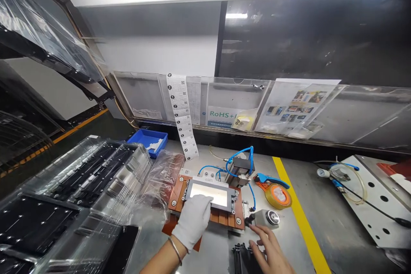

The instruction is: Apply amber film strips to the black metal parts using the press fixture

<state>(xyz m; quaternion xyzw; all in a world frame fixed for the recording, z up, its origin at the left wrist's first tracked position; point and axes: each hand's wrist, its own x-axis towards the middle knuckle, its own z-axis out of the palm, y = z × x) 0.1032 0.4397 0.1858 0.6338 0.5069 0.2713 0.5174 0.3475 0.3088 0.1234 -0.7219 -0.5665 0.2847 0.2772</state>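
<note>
My left hand (193, 218), in a white glove, rests on the lower edge of a flat panel with a dark frame and a bright, shiny face (218, 196). Its fingers look loosely bent over the panel, and the fingertips are partly hidden. The panel lies in a copper-brown fixture (174, 202) with screws at its corners. My right hand (269, 248) is bare, with fingers apart. Its fingertips are at a black knob (249, 220) on the fixture's right side; I cannot tell whether they touch. Black plastic parts (243, 259) lie just left of that hand.
Plastic-wrapped stacks of black trays (93, 180) fill the left. A blue bin (149, 140) stands behind them. Right of the fixture are a yellow tape roll (272, 197), a metal-topped bottle (272, 218) and blue air hoses (253, 197). A label strip (183, 124) hangs behind.
</note>
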